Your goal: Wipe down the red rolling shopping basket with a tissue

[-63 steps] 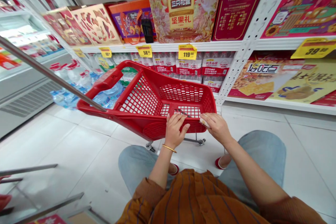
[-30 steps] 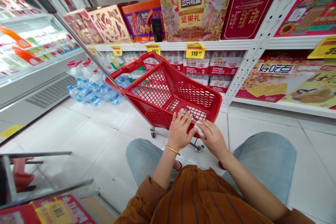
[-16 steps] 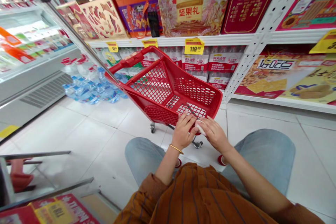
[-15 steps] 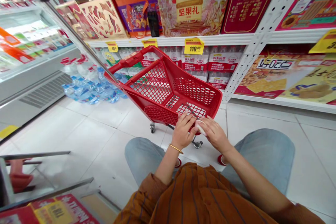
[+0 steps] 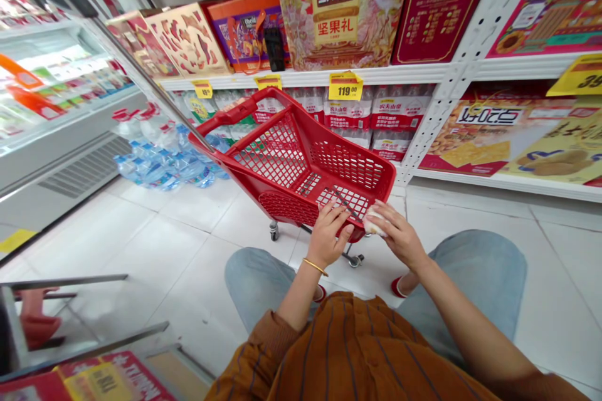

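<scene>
A red plastic shopping cart (image 5: 282, 205) stands in front of me with its basket holding nothing large that I can see. My left hand (image 5: 330, 233), a gold bangle at its wrist, is curled over the near rim of the basket with the fingers on the inside. My right hand (image 5: 399, 233) is closed on a crumpled white cloth or tissue (image 5: 375, 222), which it presses to the outer corner of the same rim. Part of the cloth is covered by the fingers.
Behind the cart, a white shelf (image 5: 301, 78) carries gift boxes (image 5: 348, 19) above packs of bottled water (image 5: 348, 114). Wrapped water bottles (image 5: 167, 156) stand on the floor by a chiller (image 5: 70, 163). At lower left is a metal-framed rack (image 5: 94, 351) with red boxes.
My right hand has slid with the white cloth to the right, along the rim to the corner, away from my left hand. My left hand stays on the rim.
</scene>
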`<action>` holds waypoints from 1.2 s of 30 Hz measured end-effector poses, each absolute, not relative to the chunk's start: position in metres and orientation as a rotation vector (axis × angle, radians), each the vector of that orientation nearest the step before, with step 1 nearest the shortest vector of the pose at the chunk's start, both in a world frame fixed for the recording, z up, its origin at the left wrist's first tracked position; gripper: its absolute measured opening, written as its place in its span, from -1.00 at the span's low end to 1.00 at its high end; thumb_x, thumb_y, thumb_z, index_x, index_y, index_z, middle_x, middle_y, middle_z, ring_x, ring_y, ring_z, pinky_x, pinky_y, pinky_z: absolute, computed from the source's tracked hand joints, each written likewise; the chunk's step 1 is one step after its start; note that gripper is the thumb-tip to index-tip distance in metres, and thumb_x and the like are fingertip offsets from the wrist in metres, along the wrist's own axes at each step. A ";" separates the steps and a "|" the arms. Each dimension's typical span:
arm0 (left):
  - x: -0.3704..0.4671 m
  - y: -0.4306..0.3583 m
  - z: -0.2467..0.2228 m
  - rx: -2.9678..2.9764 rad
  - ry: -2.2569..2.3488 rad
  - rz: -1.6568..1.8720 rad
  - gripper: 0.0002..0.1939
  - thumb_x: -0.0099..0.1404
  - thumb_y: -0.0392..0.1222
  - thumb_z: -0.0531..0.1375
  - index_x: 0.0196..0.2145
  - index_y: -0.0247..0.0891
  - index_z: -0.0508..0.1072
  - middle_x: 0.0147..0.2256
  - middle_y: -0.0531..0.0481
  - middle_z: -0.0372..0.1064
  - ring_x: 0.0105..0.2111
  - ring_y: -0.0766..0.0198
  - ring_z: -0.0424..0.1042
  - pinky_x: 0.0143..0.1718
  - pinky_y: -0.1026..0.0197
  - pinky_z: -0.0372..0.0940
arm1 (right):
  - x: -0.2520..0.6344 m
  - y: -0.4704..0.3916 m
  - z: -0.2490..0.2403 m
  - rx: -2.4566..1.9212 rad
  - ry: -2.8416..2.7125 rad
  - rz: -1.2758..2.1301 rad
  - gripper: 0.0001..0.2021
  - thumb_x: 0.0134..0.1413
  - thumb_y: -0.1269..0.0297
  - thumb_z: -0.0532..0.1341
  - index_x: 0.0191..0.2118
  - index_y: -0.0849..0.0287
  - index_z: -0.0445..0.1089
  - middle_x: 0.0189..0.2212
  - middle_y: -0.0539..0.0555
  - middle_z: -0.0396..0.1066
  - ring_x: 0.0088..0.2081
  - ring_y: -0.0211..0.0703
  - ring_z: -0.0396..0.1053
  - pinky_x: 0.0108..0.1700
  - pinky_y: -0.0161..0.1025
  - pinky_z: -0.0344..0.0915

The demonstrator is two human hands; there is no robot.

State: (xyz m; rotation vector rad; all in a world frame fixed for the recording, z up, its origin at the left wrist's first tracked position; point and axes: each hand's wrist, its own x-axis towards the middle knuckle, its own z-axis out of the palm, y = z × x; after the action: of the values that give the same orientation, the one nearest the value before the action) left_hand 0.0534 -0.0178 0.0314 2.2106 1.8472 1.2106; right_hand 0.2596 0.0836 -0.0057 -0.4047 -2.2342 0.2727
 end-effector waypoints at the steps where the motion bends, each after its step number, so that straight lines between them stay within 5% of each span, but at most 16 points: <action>1: 0.055 -0.018 0.033 2.213 1.871 1.191 -0.64 0.41 -0.06 0.00 0.00 -0.24 0.45 0.03 -0.15 0.42 0.25 0.06 0.13 0.30 -0.18 -0.01 | 0.259 0.083 -0.003 -0.399 -2.232 0.272 -0.62 0.25 0.45 0.08 0.14 0.04 0.32 0.09 0.20 0.37 0.24 0.02 0.20 0.21 0.18 0.25; 8: 0.073 -0.021 0.034 2.273 2.018 1.010 -0.51 0.44 -0.02 -0.07 0.21 -0.26 0.25 0.23 -0.16 0.21 0.32 0.01 -0.02 0.32 -0.25 -0.11 | 0.241 0.073 0.002 -0.384 -2.253 0.204 -0.51 0.17 0.17 0.23 0.20 0.11 0.24 -0.01 0.24 0.42 0.11 0.04 0.33 0.17 0.18 0.28; 15: 0.076 -0.019 0.027 2.262 1.941 1.020 -0.57 0.45 -0.06 -0.07 0.14 -0.29 0.33 0.15 -0.18 0.32 0.28 0.06 0.09 0.31 -0.19 -0.03 | 0.241 0.083 -0.012 -0.367 -2.217 0.197 -0.63 0.28 0.40 0.08 0.15 0.04 0.30 -0.07 0.15 0.48 0.05 -0.09 0.38 0.18 0.13 0.29; 24: 0.070 -0.017 0.031 2.242 1.818 1.144 -0.65 0.43 -0.10 -0.02 0.01 -0.29 0.42 0.03 -0.18 0.43 0.24 0.07 0.18 0.31 -0.15 -0.01 | 0.255 0.104 -0.015 -0.303 -2.295 0.219 -0.67 0.29 0.40 0.08 0.12 0.10 0.33 0.04 0.20 0.42 0.20 -0.06 0.25 0.20 0.12 0.26; 36: 0.055 -0.023 0.027 2.323 1.714 1.171 -0.67 0.41 -0.14 0.01 0.02 -0.31 0.40 0.05 -0.21 0.41 0.27 0.08 0.13 0.31 -0.16 -0.02 | 0.251 0.095 0.002 -0.366 -2.315 0.198 -0.73 0.28 0.31 0.09 0.03 0.15 0.39 -0.14 0.18 0.47 -0.02 -0.07 0.37 0.08 0.00 0.34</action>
State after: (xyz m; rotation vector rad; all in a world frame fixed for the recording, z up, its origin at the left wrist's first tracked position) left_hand 0.0549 -0.0230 0.0274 2.3234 1.7136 1.1709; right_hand 0.2509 0.0951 0.0020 -0.3657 -2.3149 0.1978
